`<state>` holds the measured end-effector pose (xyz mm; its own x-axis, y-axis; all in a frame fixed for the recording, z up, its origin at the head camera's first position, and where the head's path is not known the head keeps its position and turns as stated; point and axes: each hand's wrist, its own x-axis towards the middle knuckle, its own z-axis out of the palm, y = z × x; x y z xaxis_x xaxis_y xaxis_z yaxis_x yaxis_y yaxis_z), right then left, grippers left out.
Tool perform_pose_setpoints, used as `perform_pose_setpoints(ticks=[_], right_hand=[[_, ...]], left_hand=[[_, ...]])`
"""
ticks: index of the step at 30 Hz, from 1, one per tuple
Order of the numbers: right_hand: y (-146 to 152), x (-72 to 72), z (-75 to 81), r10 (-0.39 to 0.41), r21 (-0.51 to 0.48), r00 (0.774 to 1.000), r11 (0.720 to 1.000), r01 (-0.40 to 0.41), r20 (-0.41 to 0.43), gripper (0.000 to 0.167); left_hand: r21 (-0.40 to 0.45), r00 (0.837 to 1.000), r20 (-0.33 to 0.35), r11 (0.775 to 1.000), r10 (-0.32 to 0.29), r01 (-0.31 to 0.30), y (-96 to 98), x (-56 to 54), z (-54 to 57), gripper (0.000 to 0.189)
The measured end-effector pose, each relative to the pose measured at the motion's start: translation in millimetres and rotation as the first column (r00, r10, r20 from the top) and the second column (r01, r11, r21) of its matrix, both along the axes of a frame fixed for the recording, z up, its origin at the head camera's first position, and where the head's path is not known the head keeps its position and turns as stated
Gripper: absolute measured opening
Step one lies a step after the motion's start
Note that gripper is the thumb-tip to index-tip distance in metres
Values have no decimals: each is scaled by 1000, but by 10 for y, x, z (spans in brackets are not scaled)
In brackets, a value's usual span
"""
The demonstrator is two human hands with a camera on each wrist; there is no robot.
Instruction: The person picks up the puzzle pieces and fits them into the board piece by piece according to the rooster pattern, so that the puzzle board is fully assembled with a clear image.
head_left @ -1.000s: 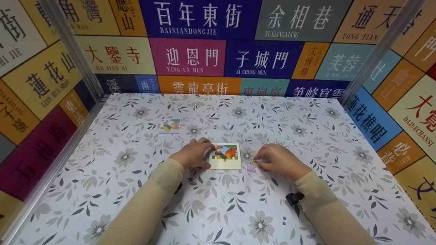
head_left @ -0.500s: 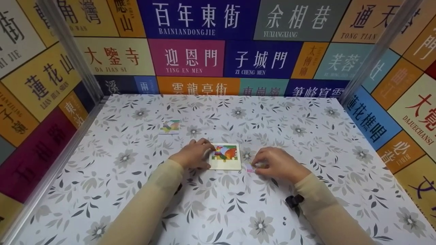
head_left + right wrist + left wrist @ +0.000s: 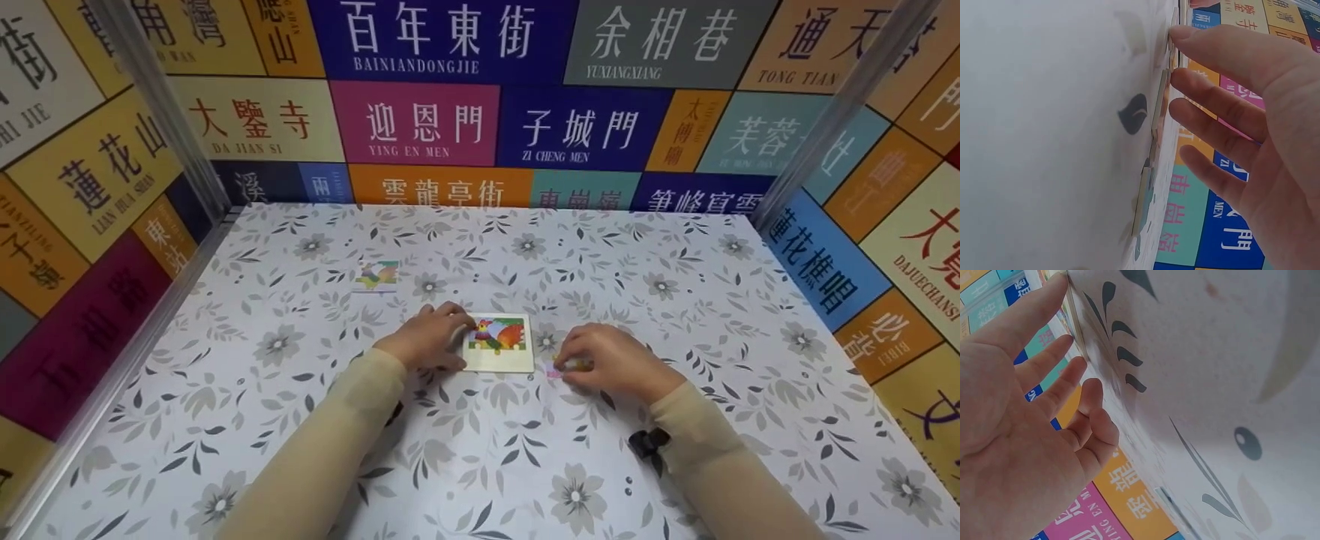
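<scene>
A small puzzle board with a colourful rooster picture and a pale lower strip lies on the table in the head view. My left hand grips its left end, thumb at the near corner and fingers at the far side. To the right of the board, my right hand bends over a pink puzzle piece, thumb and fingertips together on it. In the right wrist view, the thumb tip touches a thin piece, and more flat puzzle pieces lie beneath the fingers. The palm hides these from the head camera.
A small rooster picture card lies flat behind the left hand. White cloth with grey flowers covers the table. Colourful sign panels stand along the back and sides. Each wrist wears a black strap.
My right hand's fingertips have lowered and moved slightly left over the pink piece, covering more of it. The left hand and the board stay in place.
</scene>
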<state>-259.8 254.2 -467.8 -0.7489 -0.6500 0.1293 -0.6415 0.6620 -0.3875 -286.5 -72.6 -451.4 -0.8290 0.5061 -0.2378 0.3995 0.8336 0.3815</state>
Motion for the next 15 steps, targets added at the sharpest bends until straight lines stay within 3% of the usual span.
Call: perform_pose_setpoints(ticks=[6,15], right_hand=[[2,8,2,-37,-5,999,999,37,35,14],[0,-21,-4,-62,7,998,998,62,10,13]], left_hand=[[-9,1000,20,1000,19,-19,10,-5,1,64],[-8,999,27,1000,29,-28,13,-25,-1,63]])
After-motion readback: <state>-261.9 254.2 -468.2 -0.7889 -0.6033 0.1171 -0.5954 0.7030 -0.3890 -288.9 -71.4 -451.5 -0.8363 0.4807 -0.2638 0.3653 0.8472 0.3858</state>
